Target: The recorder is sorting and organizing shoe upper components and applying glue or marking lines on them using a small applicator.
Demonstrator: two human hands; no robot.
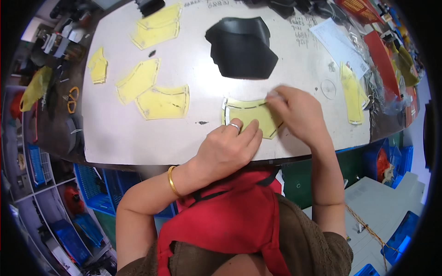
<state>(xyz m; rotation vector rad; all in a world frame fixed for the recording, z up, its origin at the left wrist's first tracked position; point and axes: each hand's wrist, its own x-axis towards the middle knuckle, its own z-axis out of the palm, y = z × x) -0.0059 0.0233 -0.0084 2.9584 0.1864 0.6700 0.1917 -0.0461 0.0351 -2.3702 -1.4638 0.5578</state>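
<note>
A yellow pattern template [248,113] with dark dashed slots along its edges lies flat near the front of the white work board. A white strip [226,115] runs down its left edge. My left hand [230,145], wearing a ring and a gold bangle, rests on the template's lower part with its fingers stretched out. My right hand [299,112] is closed in a pinch at the template's upper right edge. What it holds, if anything, is blurred and cannot be made out. Beyond them lie overlapping black sheet pieces [241,50].
More yellow templates [163,102] lie on the board [119,147] at the left, with another yellow template [352,94] at the right. A paper sheet [338,43], red boxes [383,62] and plastic bags crowd the right side. Orange-handled scissors [72,100] lie left of the board.
</note>
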